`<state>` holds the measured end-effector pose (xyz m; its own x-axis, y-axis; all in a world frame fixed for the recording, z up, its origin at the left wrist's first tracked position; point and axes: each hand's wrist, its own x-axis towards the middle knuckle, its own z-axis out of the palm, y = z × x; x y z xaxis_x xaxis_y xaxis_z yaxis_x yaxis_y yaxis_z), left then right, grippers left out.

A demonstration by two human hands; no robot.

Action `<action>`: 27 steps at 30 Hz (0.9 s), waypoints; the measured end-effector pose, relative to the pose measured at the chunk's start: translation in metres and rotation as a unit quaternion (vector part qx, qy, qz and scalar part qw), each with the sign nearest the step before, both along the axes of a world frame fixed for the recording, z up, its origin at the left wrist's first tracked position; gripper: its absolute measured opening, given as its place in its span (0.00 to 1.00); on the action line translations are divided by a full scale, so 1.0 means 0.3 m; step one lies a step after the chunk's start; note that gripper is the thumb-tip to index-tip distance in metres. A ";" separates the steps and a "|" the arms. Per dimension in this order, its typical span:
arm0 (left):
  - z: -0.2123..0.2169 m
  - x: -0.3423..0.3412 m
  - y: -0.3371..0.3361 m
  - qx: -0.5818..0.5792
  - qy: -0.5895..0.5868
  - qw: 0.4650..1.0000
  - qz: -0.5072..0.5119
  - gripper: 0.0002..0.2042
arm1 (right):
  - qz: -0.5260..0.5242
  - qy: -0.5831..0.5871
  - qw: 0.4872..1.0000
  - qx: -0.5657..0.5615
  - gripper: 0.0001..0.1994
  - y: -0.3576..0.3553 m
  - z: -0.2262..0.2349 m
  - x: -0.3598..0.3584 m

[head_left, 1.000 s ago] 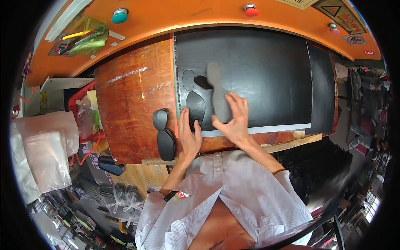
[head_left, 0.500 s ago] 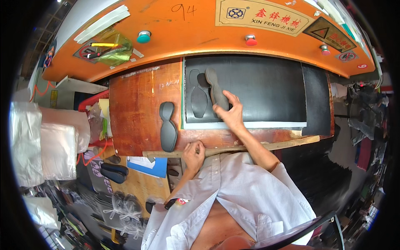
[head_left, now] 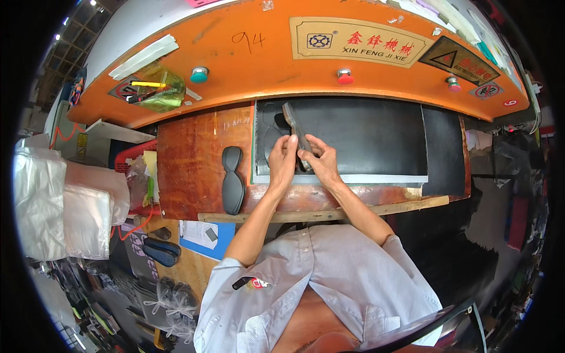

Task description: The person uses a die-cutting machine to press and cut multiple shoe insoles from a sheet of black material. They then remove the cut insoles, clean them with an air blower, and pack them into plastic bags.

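Over the left part of a black sheet (head_left: pixel 365 141), both my hands hold a narrow sole-shaped cutting die (head_left: pixel 296 125), tipped up so that its edge shows. My right hand (head_left: pixel 321 162) grips its near end between thumb and fingers. On its left side, my left hand (head_left: pixel 283 160) has closed fingers against the die. A sole-shaped outline (head_left: pixel 269 135) shows in the sheet, partly behind my left hand. Beside the die's far half lies a small darker patch (head_left: pixel 282 121); I cannot tell whether it is a hole or a piece. Black shoe soles (head_left: pixel 233 182) lie to the left on the wooden board.
An orange machine beam (head_left: pixel 235 70) with a green button (head_left: pixel 199 75) and red buttons (head_left: pixel 345 76) spans the far side. The wooden board (head_left: pixel 188 159) has a wooden strip (head_left: pixel 376 209) along its near edge. Plastic bags (head_left: pixel 85 217) hang left, near a blue clipboard (head_left: pixel 219 244).
My left hand has risen from the board's near edge to the die. The die has tipped from showing its broad face to showing its edge, still in my right hand.
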<state>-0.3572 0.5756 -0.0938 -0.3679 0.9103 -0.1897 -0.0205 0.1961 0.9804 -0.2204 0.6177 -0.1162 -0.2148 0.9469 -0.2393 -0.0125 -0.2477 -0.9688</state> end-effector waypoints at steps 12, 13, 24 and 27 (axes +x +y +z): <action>-0.052 -0.185 0.082 -0.048 0.130 0.990 0.032 0.18 | 0.015 0.040 0.998 -0.044 0.40 -0.005 0.071 0.029; -0.046 -0.201 0.081 -0.035 0.155 0.987 0.037 0.18 | 0.011 0.037 0.998 -0.056 0.38 -0.004 0.070 0.031; -0.134 -0.221 0.132 0.011 0.058 0.992 0.113 0.17 | -0.083 -0.338 0.884 0.311 0.33 -0.020 0.053 -0.049; -0.125 -0.208 0.144 0.016 0.090 0.988 0.128 0.18 | -0.076 -0.360 0.871 0.325 0.35 -0.021 0.032 -0.102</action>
